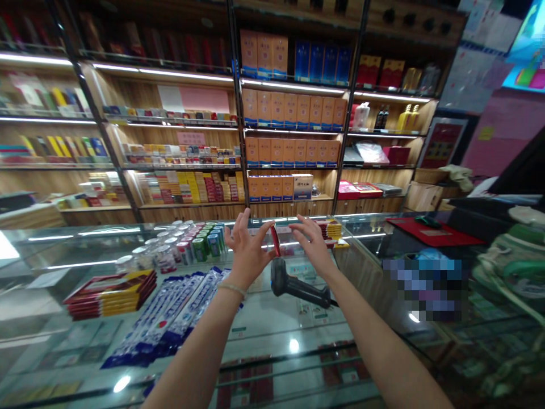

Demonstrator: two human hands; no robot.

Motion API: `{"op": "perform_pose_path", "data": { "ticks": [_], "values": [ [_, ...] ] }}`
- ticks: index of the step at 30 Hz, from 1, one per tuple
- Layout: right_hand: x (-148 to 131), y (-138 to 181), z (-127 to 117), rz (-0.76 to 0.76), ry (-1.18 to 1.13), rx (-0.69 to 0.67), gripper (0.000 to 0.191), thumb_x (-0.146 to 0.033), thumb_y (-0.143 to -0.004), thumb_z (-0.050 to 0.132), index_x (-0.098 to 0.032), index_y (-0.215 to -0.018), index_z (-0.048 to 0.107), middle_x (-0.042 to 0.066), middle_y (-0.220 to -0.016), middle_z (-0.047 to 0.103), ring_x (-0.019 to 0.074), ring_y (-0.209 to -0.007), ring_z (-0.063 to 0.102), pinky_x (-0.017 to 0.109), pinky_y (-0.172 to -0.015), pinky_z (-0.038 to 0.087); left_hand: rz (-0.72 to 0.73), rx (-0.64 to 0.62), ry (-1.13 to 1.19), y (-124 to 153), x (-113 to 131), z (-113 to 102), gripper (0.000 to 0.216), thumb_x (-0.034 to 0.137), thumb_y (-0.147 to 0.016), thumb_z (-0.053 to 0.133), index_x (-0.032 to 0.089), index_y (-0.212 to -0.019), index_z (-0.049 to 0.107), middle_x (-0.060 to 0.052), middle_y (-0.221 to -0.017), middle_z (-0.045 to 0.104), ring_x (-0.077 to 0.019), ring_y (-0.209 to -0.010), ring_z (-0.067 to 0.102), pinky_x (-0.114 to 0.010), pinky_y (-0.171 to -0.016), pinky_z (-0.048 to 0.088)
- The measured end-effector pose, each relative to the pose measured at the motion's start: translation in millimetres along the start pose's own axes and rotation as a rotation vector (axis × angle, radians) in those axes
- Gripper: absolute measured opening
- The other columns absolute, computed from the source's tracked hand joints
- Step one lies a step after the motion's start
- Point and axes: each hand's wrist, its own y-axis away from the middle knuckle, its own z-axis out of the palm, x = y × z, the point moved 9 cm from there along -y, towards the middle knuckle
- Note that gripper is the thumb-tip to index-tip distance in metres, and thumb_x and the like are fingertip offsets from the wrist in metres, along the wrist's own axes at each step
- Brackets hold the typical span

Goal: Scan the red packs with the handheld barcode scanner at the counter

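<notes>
Over a glass counter [298,324], my left hand [246,250] pinches a small red pack [276,240] by its edge between thumb and fingers, held upright. My right hand [313,241] hovers just right of the pack with its fingers spread, not gripping it. A black handheld barcode scanner [298,284] lies on the counter right beneath both hands.
Red-and-yellow cartons [110,292] and long blue-and-white packs [179,312] lie on the counter's left. Small jars and green tubs [187,244] stand behind them. A red mat [434,232] lies at far right. Shelves of orange boxes [289,111] fill the back wall.
</notes>
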Motion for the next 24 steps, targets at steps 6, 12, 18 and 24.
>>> {"op": "perform_pose_path", "data": {
  "ticks": [6, 12, 18, 24],
  "values": [
    [34.7, -1.0, 15.3, 0.175, -0.028, -0.111, 0.043, -0.064, -0.096, 0.057, -0.035, -0.121, 0.077, 0.002, -0.165, 0.043, 0.028, -0.157, 0.025, 0.056, -0.13, 0.016, 0.179, 0.027, 0.11, 5.5, 19.2, 3.5, 0.06, 0.045, -0.079, 0.084, 0.037, -0.136, 0.066, -0.014, -0.173, 0.015, -0.0444, -0.157, 0.023, -0.067, -0.125, 0.009],
    [41.3, 1.9, 30.0, 0.206, -0.136, -0.229, 0.044, -0.065, -0.095, 0.056, -0.032, -0.113, 0.079, 0.0, -0.168, 0.039, 0.0267, -0.161, 0.019, 0.055, -0.132, 0.009, 0.207, -0.038, 0.144, 7.2, 25.1, 8.3, 0.06, 0.05, -0.081, 0.081, 0.036, -0.137, 0.066, -0.015, -0.173, 0.017, -0.0423, -0.158, 0.021, -0.065, -0.126, 0.005],
    [46.1, -1.7, 21.4, 0.197, -0.174, -0.151, 0.04, -0.065, -0.09, 0.062, -0.03, -0.102, 0.079, 0.002, -0.162, 0.048, 0.0272, -0.158, 0.027, 0.054, -0.131, 0.013, 0.161, -0.092, 0.216, 4.8, 17.6, 8.2, 0.067, 0.062, -0.082, 0.077, 0.031, -0.14, 0.064, -0.015, -0.173, 0.014, -0.0423, -0.159, 0.017, -0.066, -0.126, 0.002],
    [39.0, -3.6, 15.1, 0.163, -0.288, -0.104, 0.044, -0.069, -0.084, 0.066, -0.027, -0.092, 0.079, 0.006, -0.158, 0.054, 0.029, -0.155, 0.032, 0.051, -0.131, 0.015, 0.077, -0.081, 0.356, 5.7, 4.5, 12.0, 0.079, 0.068, -0.078, 0.078, 0.028, -0.144, 0.058, -0.013, -0.173, 0.019, -0.0414, -0.157, 0.025, -0.063, -0.129, 0.005]
  ]
}}
